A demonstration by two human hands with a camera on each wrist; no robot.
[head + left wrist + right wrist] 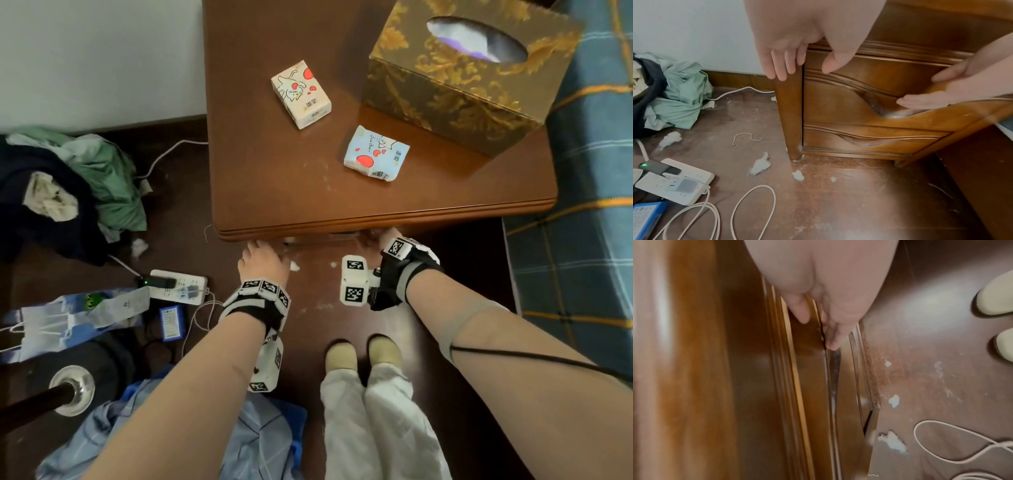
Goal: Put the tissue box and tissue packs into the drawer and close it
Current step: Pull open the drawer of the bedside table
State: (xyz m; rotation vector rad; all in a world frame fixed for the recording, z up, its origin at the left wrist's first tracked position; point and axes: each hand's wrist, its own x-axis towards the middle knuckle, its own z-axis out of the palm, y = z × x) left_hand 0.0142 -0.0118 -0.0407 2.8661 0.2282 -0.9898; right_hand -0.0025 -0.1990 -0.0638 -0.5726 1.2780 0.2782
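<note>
A gold patterned tissue box stands at the back right of the brown nightstand top. Two tissue packs lie in front of it, a cream one and a light blue one. Both hands are below the top's front edge. My left hand rests with straight fingers on the nightstand's left front post, its thumb on the top drawer front. My right hand lies flat, with straight fingertips in the drawer's carved handle recess. The drawer front sits close to the frame.
A second drawer sits below. On the floor to the left are a power strip, cables, clothes and tufts of white fluff. A blue plaid bed borders the right. My feet stand before the nightstand.
</note>
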